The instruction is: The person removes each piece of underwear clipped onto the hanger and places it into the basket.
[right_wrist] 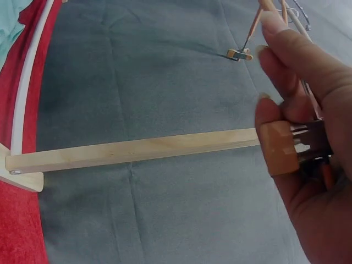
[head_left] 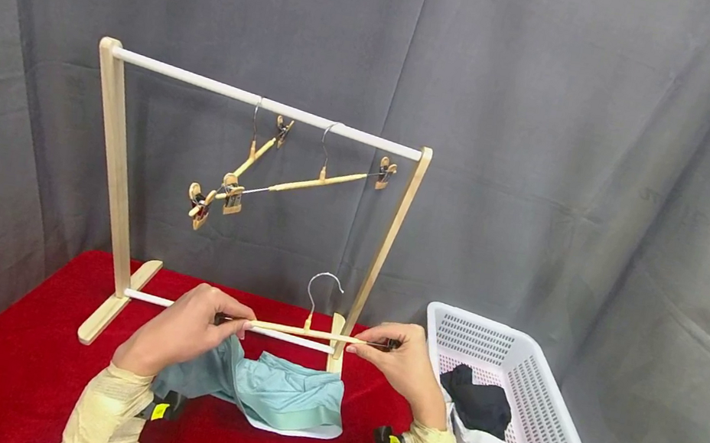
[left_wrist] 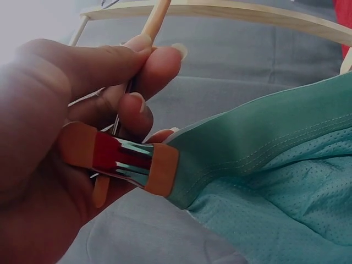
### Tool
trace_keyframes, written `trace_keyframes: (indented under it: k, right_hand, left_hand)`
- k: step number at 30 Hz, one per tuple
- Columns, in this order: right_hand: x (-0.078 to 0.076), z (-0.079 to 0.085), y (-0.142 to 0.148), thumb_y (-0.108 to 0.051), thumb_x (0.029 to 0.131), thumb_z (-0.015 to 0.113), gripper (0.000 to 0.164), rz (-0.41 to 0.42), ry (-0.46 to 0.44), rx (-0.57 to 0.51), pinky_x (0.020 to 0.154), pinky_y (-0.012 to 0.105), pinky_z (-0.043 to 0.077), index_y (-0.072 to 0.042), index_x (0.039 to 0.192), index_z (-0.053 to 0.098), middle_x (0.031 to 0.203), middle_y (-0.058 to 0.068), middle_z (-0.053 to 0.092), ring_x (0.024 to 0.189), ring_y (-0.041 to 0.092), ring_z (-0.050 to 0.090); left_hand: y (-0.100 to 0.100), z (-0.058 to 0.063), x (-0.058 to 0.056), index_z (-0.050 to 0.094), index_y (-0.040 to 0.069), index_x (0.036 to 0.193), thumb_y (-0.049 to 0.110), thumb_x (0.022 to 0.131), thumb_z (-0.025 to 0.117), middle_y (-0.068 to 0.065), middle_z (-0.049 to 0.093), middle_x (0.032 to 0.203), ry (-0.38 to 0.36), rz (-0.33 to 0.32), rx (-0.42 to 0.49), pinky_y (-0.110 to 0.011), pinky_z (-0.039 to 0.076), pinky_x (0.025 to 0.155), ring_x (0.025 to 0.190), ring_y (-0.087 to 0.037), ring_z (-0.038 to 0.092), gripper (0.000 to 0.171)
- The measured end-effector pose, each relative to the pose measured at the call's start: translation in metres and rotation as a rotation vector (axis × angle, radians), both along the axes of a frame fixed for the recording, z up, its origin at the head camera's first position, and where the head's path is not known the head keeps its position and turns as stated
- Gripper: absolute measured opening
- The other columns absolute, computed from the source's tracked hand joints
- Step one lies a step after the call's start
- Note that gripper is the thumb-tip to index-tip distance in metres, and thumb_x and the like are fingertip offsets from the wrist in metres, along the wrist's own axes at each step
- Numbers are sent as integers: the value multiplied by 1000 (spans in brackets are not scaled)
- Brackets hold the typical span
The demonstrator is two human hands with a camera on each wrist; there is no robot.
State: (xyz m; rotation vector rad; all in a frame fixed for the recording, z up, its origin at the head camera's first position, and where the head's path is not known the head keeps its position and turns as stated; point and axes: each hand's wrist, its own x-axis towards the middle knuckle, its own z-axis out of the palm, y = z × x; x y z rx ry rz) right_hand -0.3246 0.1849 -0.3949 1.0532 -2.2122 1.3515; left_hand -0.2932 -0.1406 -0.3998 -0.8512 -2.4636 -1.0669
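Note:
Both hands hold a clip hanger by its slim wooden bar [head_left: 309, 332], its wire hook pointing up. My left hand [head_left: 192, 324] pinches the bar's left end between thumb and fingers, close to the left clip [left_wrist: 164, 169]. That clip bites the waistband corner of a teal perforated garment [head_left: 293, 394], which droops below the bar over the red cloth. At the other end my right hand [head_left: 402, 361] pinches the bar beside the right clip [right_wrist: 279, 148], which has no fabric in it. The garment's far end hangs away from this hand.
A wooden rack [head_left: 115, 168] with a white top rail [head_left: 190, 77] stands behind the hands. Two bare clip hangers hang there, one with a slanting bar [head_left: 319, 182]. To the right, a white basket [head_left: 558, 409] contains black clothing [head_left: 482, 406] and white clothing. Grey curtain backs everything.

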Motion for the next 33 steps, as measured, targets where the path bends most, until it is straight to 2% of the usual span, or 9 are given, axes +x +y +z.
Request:
trace_keyframes:
  k: [4,9,13,19,27,29,33]
  right_hand:
    - [0,1,0,-11,67,78,14,-6,53,-3,46,24,42,-5,78,71,67,7,66,53,13,48]
    - [3,2,0,-9,67,78,13,-23,79,2,46,25,42,-7,77,71,67,5,65,53,12,48]
    - [3,3,3,-7,66,78,13,-50,90,7,46,26,42,-9,77,71,67,3,65,54,11,49]
    - [-5,-2,12,-9,67,79,13,-71,70,-4,45,27,42,-11,78,71,69,0,66,54,11,48]
    - [-25,-20,27,-30,70,77,16,-120,5,-3,47,29,43,-17,79,72,71,-4,66,56,14,49]
    - [-25,-21,28,-32,70,77,16,-118,1,-3,47,29,42,-19,78,72,71,-4,66,56,14,49]
    - [-12,-9,23,-20,70,78,11,-134,-12,-2,48,29,42,-15,76,71,69,-2,66,56,15,50]
  left_hand:
    - [1,0,-1,68,29,89,19,80,69,15,62,72,-18,13,15,-26,47,58,65,-6,56,14]
    - [0,0,0,68,24,95,18,77,71,14,63,83,25,47,43,-27,50,66,72,-4,57,20]
    - [-3,2,2,67,24,101,24,73,75,11,62,95,53,92,45,-29,50,72,84,-5,55,29]
    - [-10,3,3,64,23,110,28,69,78,9,61,105,60,121,47,-34,50,79,94,-7,54,43]
    - [-13,3,3,61,22,115,29,72,76,6,61,111,30,125,71,-40,49,82,101,-12,54,46]
    - [-13,2,2,61,21,116,27,73,75,5,61,112,44,128,76,-39,49,83,101,-13,55,46]
    - [-14,0,-1,61,18,115,23,74,74,1,63,112,51,128,99,-41,49,84,101,-14,57,43]
